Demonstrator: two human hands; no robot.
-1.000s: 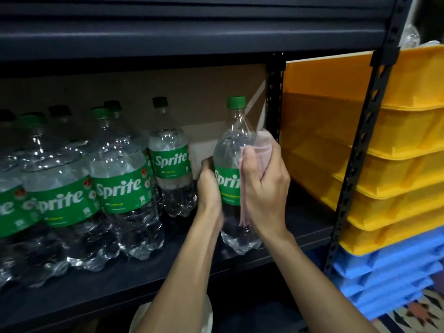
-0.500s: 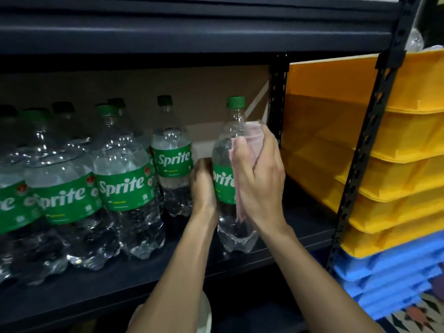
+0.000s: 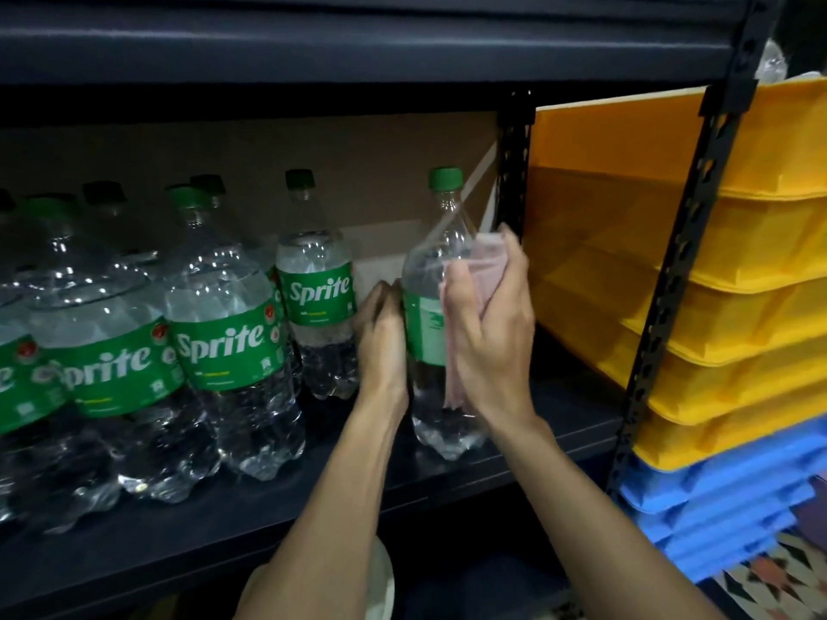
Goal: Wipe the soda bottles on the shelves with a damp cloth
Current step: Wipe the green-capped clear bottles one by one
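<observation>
Sprite bottle [image 3: 423,340], green-capped and upright, is at the right end of the dark shelf [image 3: 223,543], set apart from the row. The left hand [image 3: 380,346] grips it at the label from the left, fingers [image 3: 379,299] curled round it. The right hand [image 3: 490,351] presses a pink cloth [image 3: 485,266] to the bottle's right side, its fingers [image 3: 514,257] curled round the folded cloth. More Sprite bottles [image 3: 228,346] crowd the shelf on the left. Past the perforated post [image 3: 514,172], yellow trays [image 3: 738,270] are stacked above blue trays [image 3: 716,498].
</observation>
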